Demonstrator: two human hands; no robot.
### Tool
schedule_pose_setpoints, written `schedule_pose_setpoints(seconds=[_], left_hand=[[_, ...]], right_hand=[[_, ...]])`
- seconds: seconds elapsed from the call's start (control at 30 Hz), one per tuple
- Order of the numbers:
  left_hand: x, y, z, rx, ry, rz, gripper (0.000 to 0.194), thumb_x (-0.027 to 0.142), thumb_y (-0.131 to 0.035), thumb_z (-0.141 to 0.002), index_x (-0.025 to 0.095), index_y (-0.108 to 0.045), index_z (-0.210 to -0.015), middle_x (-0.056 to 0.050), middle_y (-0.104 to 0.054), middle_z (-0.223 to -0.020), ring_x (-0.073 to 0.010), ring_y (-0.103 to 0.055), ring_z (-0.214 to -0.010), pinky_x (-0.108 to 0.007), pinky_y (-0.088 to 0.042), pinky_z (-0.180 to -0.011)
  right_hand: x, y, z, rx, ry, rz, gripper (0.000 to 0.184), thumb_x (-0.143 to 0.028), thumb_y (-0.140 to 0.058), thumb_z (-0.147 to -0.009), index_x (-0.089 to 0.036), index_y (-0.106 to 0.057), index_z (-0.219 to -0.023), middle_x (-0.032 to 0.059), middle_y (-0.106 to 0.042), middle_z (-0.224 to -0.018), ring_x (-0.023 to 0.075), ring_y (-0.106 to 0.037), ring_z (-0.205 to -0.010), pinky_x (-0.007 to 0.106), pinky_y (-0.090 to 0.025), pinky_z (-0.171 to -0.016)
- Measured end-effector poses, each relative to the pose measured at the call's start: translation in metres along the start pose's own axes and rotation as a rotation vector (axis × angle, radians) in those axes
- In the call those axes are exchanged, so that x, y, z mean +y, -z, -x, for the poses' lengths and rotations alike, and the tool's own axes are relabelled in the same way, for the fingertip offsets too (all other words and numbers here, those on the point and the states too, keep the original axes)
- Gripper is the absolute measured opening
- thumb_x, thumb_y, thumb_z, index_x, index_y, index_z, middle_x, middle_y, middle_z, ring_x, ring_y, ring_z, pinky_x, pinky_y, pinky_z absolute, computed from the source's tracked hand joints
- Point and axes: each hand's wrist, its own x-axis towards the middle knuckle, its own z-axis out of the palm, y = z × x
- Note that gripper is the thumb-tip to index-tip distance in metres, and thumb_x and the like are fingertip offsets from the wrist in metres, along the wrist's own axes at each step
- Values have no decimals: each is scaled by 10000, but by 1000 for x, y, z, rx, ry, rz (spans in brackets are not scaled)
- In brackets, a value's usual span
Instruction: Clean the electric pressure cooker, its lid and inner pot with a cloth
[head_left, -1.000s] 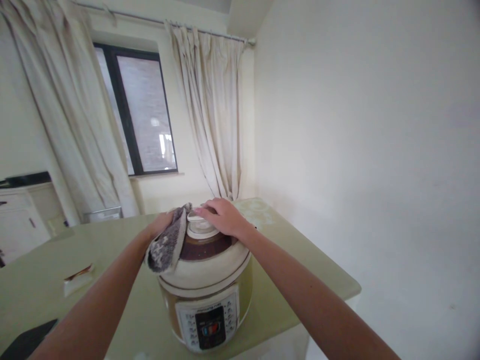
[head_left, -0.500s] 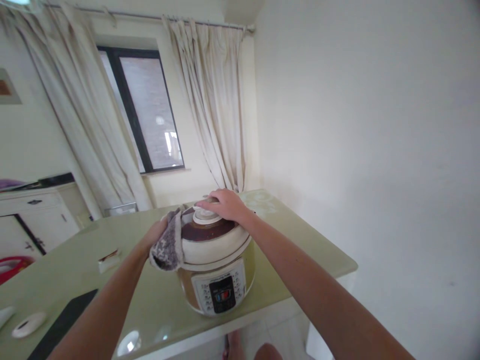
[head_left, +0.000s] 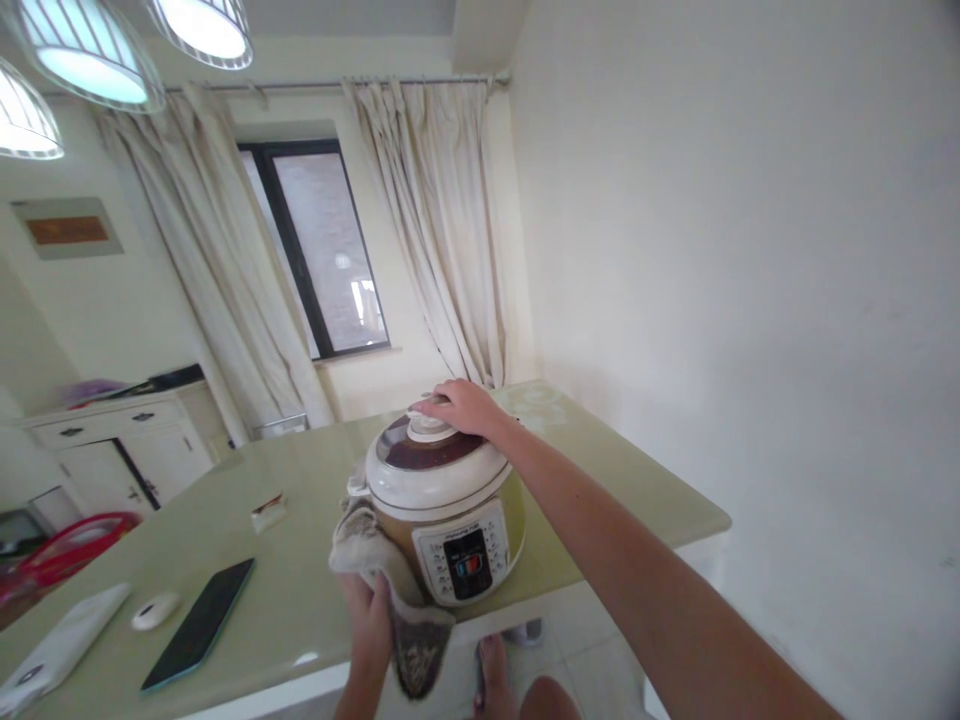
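Note:
A white and tan electric pressure cooker (head_left: pixel 442 490) with a dark control panel stands near the front edge of the green table. My right hand (head_left: pixel 466 408) rests on top of its lid, with the fingers curled over the pale knob (head_left: pixel 429 425). Low at the cooker's left side, my left hand (head_left: pixel 367 610) grips a grey and white cloth (head_left: pixel 397 585). The cloth lies against the cooker's lower left wall, and one end hangs over the table edge. Part of my left fingers is hidden by the cloth.
On the green tabletop (head_left: pixel 315 470) to the left lie a dark phone (head_left: pixel 199 625), a white mouse (head_left: pixel 155 610), a white slab-like object (head_left: pixel 64 650) and a small packet (head_left: pixel 268 512). A red basket (head_left: pixel 75 545) is beyond the table's left edge. A wall (head_left: pixel 735 300) rises at the right.
My left hand has brought the cloth from the lid's left side down to the cooker's lower left wall. My right hand stays on the lid knob. The view has swung left.

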Motion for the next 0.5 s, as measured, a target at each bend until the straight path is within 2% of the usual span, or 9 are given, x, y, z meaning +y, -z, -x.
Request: schedule_pose_setpoints(seconds=[0.07,0.13,0.23,0.3,0.37,0.5], left_hand=[[4,-17,21,61,-199,-152,485,391,-419,-1011,339,-588,-1463,-144,-758,-1249,-345,-642,-1331,-638,-507,-1101],[23,-33,33,289,-359,-208,540,288,-530,-972,346,-534,-1509,-162,-725,-1300,-379,-602,-1366,-696,-501,-1069],[66,-46,35,561,-518,-288,741,305,-683,-907,280,-424,-1601,-258,-533,-1504,-478,-404,-1506,-779,-462,-1061],[92,-45,30,642,-572,-343,831,354,-761,-870,274,-415,-1621,-273,-414,-1578,-512,-311,-1543,-770,-465,-1070],[109,-39,23,629,-649,-407,794,364,-794,-855,324,-490,-1587,-235,-444,-1556,-501,-343,-1528,-720,-483,-1081],[130,-31,15,455,-894,-508,595,283,-739,-888,387,-639,-1465,-152,-680,-1365,-417,-548,-1394,-695,-427,-1148]], right_hand=[[1,-1,0,-3,3,-8,686,-835,-534,-933,-196,-774,-877,81,-740,-901,200,-633,-866,289,-379,-781],[2,-1,0,-6,14,-9,692,-834,-521,-942,-192,-769,-876,77,-733,-890,196,-631,-865,285,-378,-787],[3,-1,1,-5,20,-10,698,-830,-508,-951,-186,-763,-865,68,-724,-885,186,-625,-875,276,-373,-797],[3,-1,1,-8,22,-12,698,-824,-502,-959,-183,-760,-860,66,-720,-888,181,-619,-874,273,-368,-791],[3,-1,0,-15,23,-14,685,-807,-511,-968,-178,-761,-865,68,-721,-894,179,-613,-864,275,-363,-779],[4,0,0,-41,23,-26,631,-757,-549,-984,-174,-777,-908,71,-738,-917,174,-613,-861,273,-369,-781]])
